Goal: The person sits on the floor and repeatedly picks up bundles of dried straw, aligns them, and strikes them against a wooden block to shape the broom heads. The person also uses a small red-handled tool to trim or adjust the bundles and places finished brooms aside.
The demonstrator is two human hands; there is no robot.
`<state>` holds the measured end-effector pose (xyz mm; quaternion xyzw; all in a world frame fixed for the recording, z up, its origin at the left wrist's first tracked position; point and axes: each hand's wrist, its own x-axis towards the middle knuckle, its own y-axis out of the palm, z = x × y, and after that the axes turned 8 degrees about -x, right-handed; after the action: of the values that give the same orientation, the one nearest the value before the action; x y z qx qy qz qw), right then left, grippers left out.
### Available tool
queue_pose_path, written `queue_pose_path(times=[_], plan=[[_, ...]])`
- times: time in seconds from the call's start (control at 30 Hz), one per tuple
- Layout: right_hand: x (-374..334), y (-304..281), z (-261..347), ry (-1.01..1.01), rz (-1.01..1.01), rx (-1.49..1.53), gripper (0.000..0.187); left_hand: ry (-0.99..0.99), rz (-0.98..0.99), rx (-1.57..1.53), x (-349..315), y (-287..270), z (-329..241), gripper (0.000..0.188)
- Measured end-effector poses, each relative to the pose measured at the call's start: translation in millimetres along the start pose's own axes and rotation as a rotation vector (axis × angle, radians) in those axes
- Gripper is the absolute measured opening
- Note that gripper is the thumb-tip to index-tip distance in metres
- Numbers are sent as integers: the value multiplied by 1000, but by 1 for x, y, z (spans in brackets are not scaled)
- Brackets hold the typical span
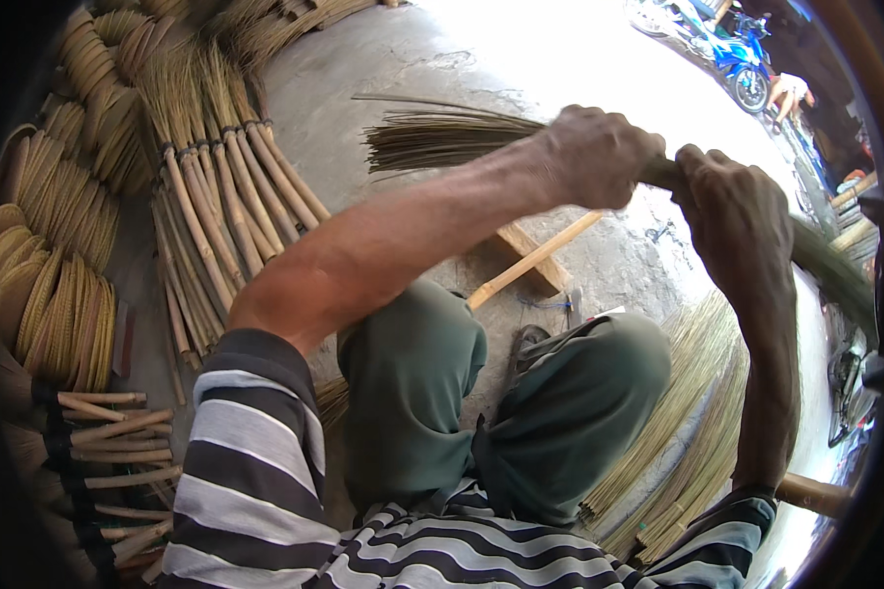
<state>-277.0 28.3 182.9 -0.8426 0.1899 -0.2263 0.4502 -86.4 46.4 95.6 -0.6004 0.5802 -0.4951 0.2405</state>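
Both arms are raised ahead of my knees. My left hand (604,157) is a closed fist around a bundle of thin, stiff broom bristles (452,137), whose loose ends fan out to the left. Just right of it, my right hand (737,211) wraps the same bundle, which shows as a dark band between the two fists. A greenish length (835,265) continues past the right hand toward the right edge. Below the hands, a wooden block (535,255) lies on the floor with a light stick (535,257) across it.
Finished-looking brooms with cane handles (216,196) stand at the left. Coiled braided bundles (64,285) are stacked beyond them, with more handles (118,452) at lower left. Loose bristles (688,422) lie by my right knee. A blue motorcycle (742,59) and a person (791,90) are far right.
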Motion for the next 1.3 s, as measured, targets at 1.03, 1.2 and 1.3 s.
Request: queue_pose_path(times=[1.03, 1.2, 1.3], plan=[[-134, 180, 17, 179, 258, 816, 46, -756, -883, -196, -208, 62, 195, 21], [-88, 174, 43, 106, -56, 1054, 67, -553, -1083, -897, -158, 5, 170, 20], [-42, 144, 59, -3, -202, 1167, 95, -97, -576, -1241, -109, -39, 103, 25]])
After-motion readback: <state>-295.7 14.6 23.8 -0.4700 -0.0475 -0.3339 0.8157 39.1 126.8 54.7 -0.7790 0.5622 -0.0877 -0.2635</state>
